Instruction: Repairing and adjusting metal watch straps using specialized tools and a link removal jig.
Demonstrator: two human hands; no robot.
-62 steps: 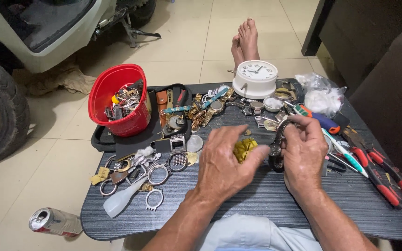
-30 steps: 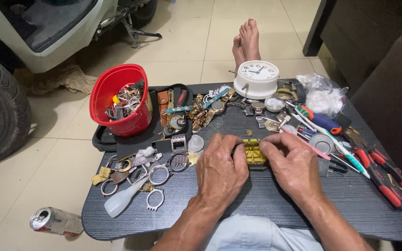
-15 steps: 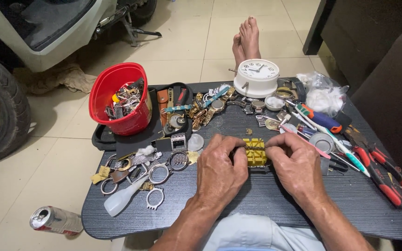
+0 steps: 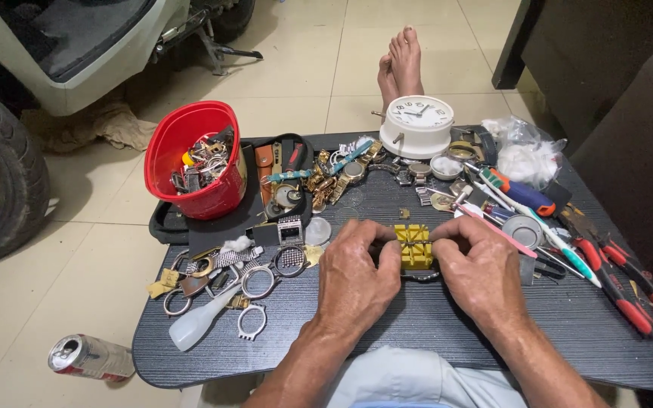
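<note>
A small yellow block-shaped holder tool [image 4: 414,245] rests on the dark low table [image 4: 447,340], a dark strap part under it. My left hand [image 4: 353,279] pinches its left side, fingers curled. My right hand [image 4: 478,268] grips its right side with thumb and forefinger. Both hands lie knuckles up at the table's middle.
A red bucket [image 4: 190,162] of metal parts stands back left. Watch cases and rings [image 4: 255,279] lie left of my hands. A white clock [image 4: 417,125] sits at the back. Pliers and screwdrivers [image 4: 606,264] crowd the right side. A can [image 4: 88,357] lies on the floor.
Earlier my hands held a gold-coloured piece and a tool above the table. They came down and now both hold the yellow holder on the tabletop.
</note>
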